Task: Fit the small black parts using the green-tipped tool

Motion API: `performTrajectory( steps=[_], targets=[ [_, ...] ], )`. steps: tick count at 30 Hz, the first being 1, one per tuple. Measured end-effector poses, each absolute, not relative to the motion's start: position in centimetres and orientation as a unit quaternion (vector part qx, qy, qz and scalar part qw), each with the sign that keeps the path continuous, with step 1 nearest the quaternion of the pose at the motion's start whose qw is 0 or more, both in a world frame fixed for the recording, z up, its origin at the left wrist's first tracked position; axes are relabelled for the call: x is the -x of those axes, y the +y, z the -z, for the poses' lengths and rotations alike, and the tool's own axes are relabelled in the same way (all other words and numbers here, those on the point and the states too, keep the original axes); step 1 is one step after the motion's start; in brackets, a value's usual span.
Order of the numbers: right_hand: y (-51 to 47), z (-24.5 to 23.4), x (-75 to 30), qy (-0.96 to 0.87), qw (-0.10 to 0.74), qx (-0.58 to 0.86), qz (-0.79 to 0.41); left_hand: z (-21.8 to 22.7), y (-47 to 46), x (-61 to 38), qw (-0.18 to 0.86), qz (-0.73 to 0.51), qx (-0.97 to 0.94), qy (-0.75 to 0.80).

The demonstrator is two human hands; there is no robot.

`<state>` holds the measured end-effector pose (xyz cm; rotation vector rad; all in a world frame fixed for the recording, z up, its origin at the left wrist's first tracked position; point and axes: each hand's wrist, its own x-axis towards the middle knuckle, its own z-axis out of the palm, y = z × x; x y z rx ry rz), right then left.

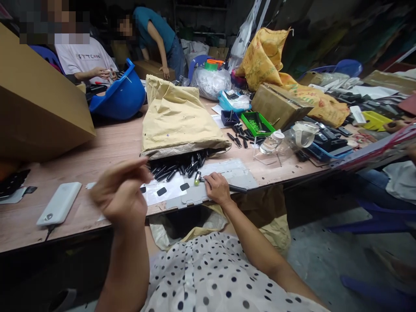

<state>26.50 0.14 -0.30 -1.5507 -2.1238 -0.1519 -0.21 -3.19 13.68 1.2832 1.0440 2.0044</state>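
My left hand (121,190) is raised above the table edge, fingers curled and pinched on the end of a thin black pen-like part (143,161). My right hand (217,188) rests on a grey plastic sheet (234,173) and grips a small tool with a yellow-green tip (197,178); a dark rod (238,189) sticks out behind the hand. Just beyond lies a heap of black pen-like parts (180,166) spilling from a tan sack (175,119). White backing paper (164,190) with dark stickers lies between my hands.
A white power bank (59,203) lies at the left, under a large cardboard box (35,104). A blue helmet (118,93), green tray (256,123), brown box (279,104), yellow sack (269,56) and a clear jar (272,142) crowd the far table. Two other people work at the back.
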Motion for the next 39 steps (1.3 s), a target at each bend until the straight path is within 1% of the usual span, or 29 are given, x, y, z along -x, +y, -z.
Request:
performTrajectory(
  steps=[2, 5, 7, 10, 13, 15, 18, 21, 25, 39],
  targets=[
    [0.2, 0.3, -26.5, -0.778, 0.252, 0.573, 0.051, -13.1, -0.6, -1.1, 0.266, -0.646, -0.51, 0.502],
    [0.2, 0.4, -26.4, -0.777, 0.256, 0.573, 0.048, -9.9, 1.8, -2.5, 0.225, -0.463, -0.525, 0.677],
    [0.2, 0.5, -26.5, -0.778, 0.259, 0.57, 0.049, -7.1, 2.4, -2.9, 0.18, -0.365, -0.542, 0.735],
    [0.2, 0.6, -26.5, -0.782, 0.26, 0.565, 0.053, -3.7, 2.5, -2.9, 0.117, -0.303, -0.576, 0.75],
    [0.2, 0.7, -26.6, -0.781, 0.259, 0.564, 0.058, -2.1, 2.4, -2.2, 0.08, -0.287, -0.606, 0.738],
    [0.2, 0.7, -26.6, -0.781, 0.261, 0.565, 0.062, -1.7, 2.2, -1.5, 0.078, -0.279, -0.625, 0.725],
    [0.2, 0.7, -26.5, -0.78, 0.267, 0.562, 0.066, -1.5, 1.4, -0.3, 0.107, -0.282, -0.669, 0.679],
    [0.2, 0.7, -26.6, -0.779, 0.274, 0.561, 0.067, -1.2, 0.3, 0.3, 0.16, -0.294, -0.715, 0.614],
    [0.3, 0.8, -26.6, -0.778, 0.277, 0.559, 0.067, -0.7, -0.2, 0.2, 0.215, -0.3, -0.737, 0.566],
    [0.4, 1.3, -26.7, -0.778, 0.271, 0.563, 0.06, 0.3, 0.2, 0.7, 0.241, -0.316, -0.728, 0.559]
  ],
)
